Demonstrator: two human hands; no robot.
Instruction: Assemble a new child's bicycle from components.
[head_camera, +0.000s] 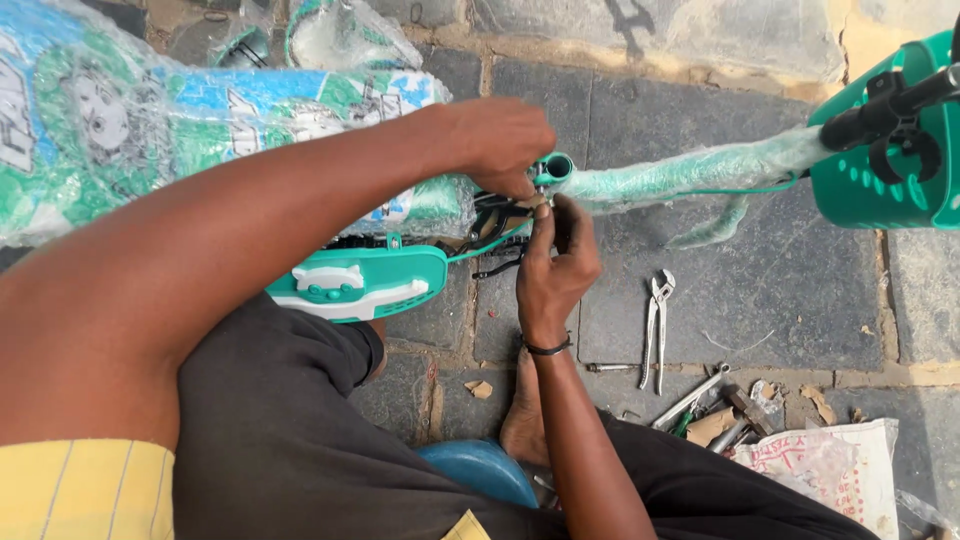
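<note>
left hand (500, 140): fingertips pinched at open end of plastic-wrapped teal bicycle frame tube (690, 172) | right hand (555, 265): pinching small part just below | silver pliers (657, 325) on paving right

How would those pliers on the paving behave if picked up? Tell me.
The pliers look like bare metal, so probably stiff and heavy for their size. Their long handles lie spread, so they may swing at the joint when lifted. Lying flat on the stone paving, they seem unlikely to roll.

Bike frame (690, 172) lay across the paving (760, 290), basket (880, 150) at its right end. Both hands, left (500, 140) above right (555, 265), met at the frame's middle. Pliers (657, 325) lay right of the right hand; loose tools (700, 405) and a bag (830, 465) nearer, bottom right.
</note>
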